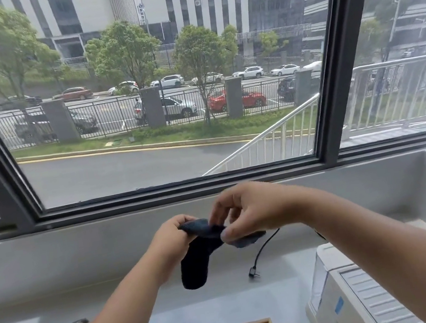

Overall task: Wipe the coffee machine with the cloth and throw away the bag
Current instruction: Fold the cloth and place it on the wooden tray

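A dark cloth [195,261] is gripped by the left hand [172,238] and pinched by the right hand [246,212] above the worktop [148,315], apparently being arranged for wiping. The white coffee machine [352,296] waits just beside.

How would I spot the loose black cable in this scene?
Start at the big window and drop to the grey counter below it. Just right of the dark cloth held in both hands lies a thin black cable. It is the only wire, ending in a small plug.
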A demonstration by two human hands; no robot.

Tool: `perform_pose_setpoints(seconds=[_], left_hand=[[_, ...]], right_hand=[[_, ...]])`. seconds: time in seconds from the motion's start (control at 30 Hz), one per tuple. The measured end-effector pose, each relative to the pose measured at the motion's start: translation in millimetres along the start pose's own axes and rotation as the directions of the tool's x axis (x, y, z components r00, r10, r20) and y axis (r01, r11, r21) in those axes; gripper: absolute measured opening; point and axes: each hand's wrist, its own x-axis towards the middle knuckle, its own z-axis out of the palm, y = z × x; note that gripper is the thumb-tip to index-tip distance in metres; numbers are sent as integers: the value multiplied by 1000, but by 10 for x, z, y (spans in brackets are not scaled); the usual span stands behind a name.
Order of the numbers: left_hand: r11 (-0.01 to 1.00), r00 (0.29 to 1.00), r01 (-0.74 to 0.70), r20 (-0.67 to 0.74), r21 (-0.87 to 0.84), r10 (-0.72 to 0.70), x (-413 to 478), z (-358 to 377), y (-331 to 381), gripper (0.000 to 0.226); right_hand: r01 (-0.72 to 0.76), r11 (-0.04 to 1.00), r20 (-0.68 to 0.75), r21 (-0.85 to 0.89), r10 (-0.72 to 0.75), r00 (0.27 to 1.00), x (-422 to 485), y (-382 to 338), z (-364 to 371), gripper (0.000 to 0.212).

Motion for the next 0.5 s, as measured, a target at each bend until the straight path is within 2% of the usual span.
perform_pose_setpoints(seconds=[0.03, 0.07, 0.1, 0.17, 0.23, 0.27, 0.33, 0.4, 0.43, 0.5], left_hand=[[998, 1000, 20, 8, -51, -20, 9, 16, 40, 23], [993, 999, 45, 30, -106, -42, 10, 24, 73, 27], [985, 997, 67, 57, -158, -58, 6, 29, 107, 28], [965, 991, 89, 114, -247, -62, -20, 30, 169, 22], [947, 985, 90, 165, -310, -40, -58, 34, 233, 19], [940, 983, 90, 184, -330, -30, -75, 34, 264, 19], [926, 977, 92, 213, -365, -13, -103, 44, 324, 19], [915, 968, 81, 249, -396, 22, -130, 67, 384, 20], [910, 960, 70, 276, -408, 50, -148, 80, 415, 19], [895, 942, 55, 320, -443, 100, -181, 119, 458, 17]], right_hand=[[-19, 1000, 101, -18, 20, 995, -29, 58, 17, 22], [-28, 999, 115, -31, 32, 993, -38, 139, 32, 25], [-34, 999, 47, -18, 35, 998, -35, 229, 42, 24], [-64, 996, -196, 61, 75, 978, -6, 435, 51, 22], [-111, 986, -369, 128, 151, 917, 33, 645, 70, 37], [-122, 977, -396, 173, 182, 900, 51, 735, 87, 48], [-121, 944, -357, 306, 232, 905, 76, 873, 137, 69], [-121, 862, -258, 493, 278, 925, 88, 933, 209, 82], [-121, 803, -201, 583, 288, 936, 92, 951, 258, 81], [-113, 700, -101, 705, 257, 961, 105, 998, 367, 65]])
